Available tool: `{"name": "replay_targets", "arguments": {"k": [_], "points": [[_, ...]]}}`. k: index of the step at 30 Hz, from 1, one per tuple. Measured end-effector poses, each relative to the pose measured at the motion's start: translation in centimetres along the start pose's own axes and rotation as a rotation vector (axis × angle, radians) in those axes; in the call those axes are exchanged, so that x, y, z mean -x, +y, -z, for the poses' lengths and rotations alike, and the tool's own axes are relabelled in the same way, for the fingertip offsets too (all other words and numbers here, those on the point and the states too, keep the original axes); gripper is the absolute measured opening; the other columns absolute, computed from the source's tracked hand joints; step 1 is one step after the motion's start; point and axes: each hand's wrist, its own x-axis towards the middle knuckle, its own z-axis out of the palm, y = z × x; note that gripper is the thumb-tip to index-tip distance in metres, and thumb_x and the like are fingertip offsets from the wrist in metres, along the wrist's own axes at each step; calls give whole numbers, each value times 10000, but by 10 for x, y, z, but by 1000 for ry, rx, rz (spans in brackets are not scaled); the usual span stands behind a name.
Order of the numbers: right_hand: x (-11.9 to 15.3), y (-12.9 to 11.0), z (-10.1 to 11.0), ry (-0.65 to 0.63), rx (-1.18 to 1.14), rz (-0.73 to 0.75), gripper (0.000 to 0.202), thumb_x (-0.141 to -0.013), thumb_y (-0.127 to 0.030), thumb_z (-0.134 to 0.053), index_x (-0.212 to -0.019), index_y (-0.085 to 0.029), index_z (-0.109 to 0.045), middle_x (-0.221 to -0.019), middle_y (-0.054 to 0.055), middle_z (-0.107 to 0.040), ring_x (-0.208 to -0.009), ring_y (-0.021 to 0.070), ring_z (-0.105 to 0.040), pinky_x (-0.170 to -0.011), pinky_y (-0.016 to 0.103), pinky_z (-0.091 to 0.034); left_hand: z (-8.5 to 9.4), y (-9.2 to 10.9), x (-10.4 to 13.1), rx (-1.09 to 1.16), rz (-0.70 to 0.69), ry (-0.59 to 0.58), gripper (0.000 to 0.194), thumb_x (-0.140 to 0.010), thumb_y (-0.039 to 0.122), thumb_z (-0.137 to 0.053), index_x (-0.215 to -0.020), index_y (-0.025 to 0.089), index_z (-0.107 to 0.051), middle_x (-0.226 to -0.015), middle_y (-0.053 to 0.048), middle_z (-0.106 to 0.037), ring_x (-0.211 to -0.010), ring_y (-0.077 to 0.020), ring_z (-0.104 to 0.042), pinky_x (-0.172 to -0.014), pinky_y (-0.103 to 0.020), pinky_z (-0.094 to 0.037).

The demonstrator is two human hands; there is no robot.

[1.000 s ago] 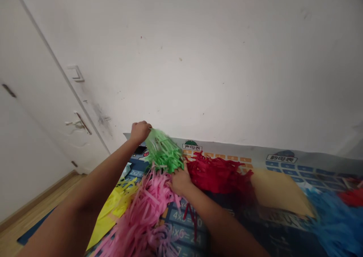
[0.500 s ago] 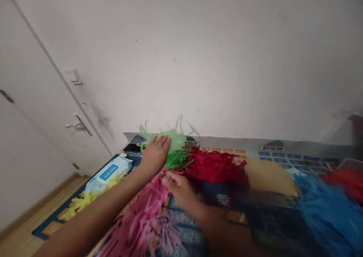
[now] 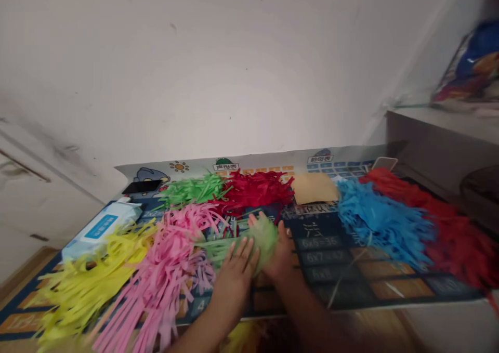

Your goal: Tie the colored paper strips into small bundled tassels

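Note:
Between my two hands, over the front middle of the table, is a blurred bundle of light green paper strips (image 3: 263,241). My left hand (image 3: 236,270) lies along its near side with fingers stretched out, touching the strips. My right hand (image 3: 281,254) is curled around the far and right side of the bundle, with fingertips showing behind it. Left of my hands spreads a pile of pink strips (image 3: 167,264). Farther back lie darker green strips (image 3: 197,189) and dark red strips (image 3: 259,189).
Yellow strips (image 3: 101,275), a wet-wipe pack (image 3: 103,228) and a black phone (image 3: 142,187) are at the left. A tan paper stack (image 3: 315,187), blue strips (image 3: 384,220) and red strips (image 3: 448,233) lie to the right. A printed mat (image 3: 323,270) covers the table; a wall stands behind.
My hands have come from the back left to the front middle, bringing the light green strips off the darker green ones. The view has swung right, showing more of the table and a shelf.

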Motion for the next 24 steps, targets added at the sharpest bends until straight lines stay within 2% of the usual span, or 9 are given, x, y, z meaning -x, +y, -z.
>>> {"name": "replay_targets", "arguments": {"k": [5, 7, 9, 11, 13, 15, 18, 21, 24], "points": [[43, -108, 56, 212, 449, 262, 697, -879, -693, -183, -1200, -215, -577, -1325, 152, -556, -1199, 291, -549, -981, 572, -406, -21, 37, -7, 131, -49, -228, 468, -876, 161, -501, -1335, 250, -522, -1427, -134, -489, -1338, -273, -434, -1092, -452, -351], [68, -148, 69, 404, 636, 498, 634, -898, -644, -202, -1160, -216, -590, -1254, 158, -599, -1159, 285, -579, -971, 572, -422, -23, 44, -10, 200, -42, -307, 468, -888, 254, -530, -1355, 245, -503, -1435, -163, -469, -1341, -290, -427, -1102, -474, -325], [90, -162, 70, 511, 992, 763, 565, -934, -577, -217, -1162, -223, -595, -1207, 161, -622, -1158, 278, -580, -999, 571, -403, -22, 47, -14, 258, -23, -344, 468, -902, 321, -526, -1360, 230, -498, -1426, -179, -475, -1334, -296, -434, -1110, -486, -300], [106, -143, 63, 339, 1486, 835, 458, -951, -494, -331, -1217, -216, -578, -1241, 158, -610, -1220, 285, -533, -1053, 581, -346, -20, 49, -18, 299, -6, -353, 443, -922, 348, -498, -1345, 217, -513, -1410, -182, -493, -1320, -294, -453, -1113, -489, -282], [112, -102, 57, 114, 1655, 765, 382, -784, -396, -671, -1134, -244, -640, -1200, 104, -653, -1205, 306, -546, -1098, 560, -312, -19, 49, -22, 328, 11, -345, 409, -935, 344, -478, -1312, 196, -538, -1393, -170, -516, -1302, -281, -474, -1122, -480, -263], [106, -61, 57, -182, 1938, 585, 451, -778, -204, -614, -1228, -214, -590, -1256, 110, -627, -1214, 293, -544, -1129, 583, -242, -17, 46, -24, 348, 28, -325, 363, -939, 298, -471, -1268, 178, -564, -1352, -145, -564, -1262, -258, -516, -1134, -468, -247], [88, -35, 70, -248, 2079, 526, 426, -783, -34, -440, -1126, -186, -641, -1103, 100, -708, -1021, 219, -665, -1115, 531, -298, -14, 26, -19, 345, 109, -261, 294, -921, 159, -461, -1170, 188, -615, -1245, -99, -653, -1161, -217, -596, -1149, -464, -227], [75, -43, 84, -261, 2093, 597, 388, -811, -40, -414, -1059, -202, -664, -1058, 74, -725, -966, 203, -682, -1100, 501, -326, -2, -15, -4, 276, 220, -212, 359, -861, 51, -467, -1136, 210, -634, -1217, -83, -672, -1133, -217, -612, -1140, -505, -233], [73, -51, 87, -281, 2082, 610, 331, -856, -85, -431, -1047, -219, -666, -1020, 55, -736, -953, 201, -685, -1093, 494, -329, 24, -47, 13, 106, 365, -241, 449, -793, 64, -518, -1209, 209, -605, -1307, -136, -604, -1210, -325, -547, -1065, -612, -284]]}}
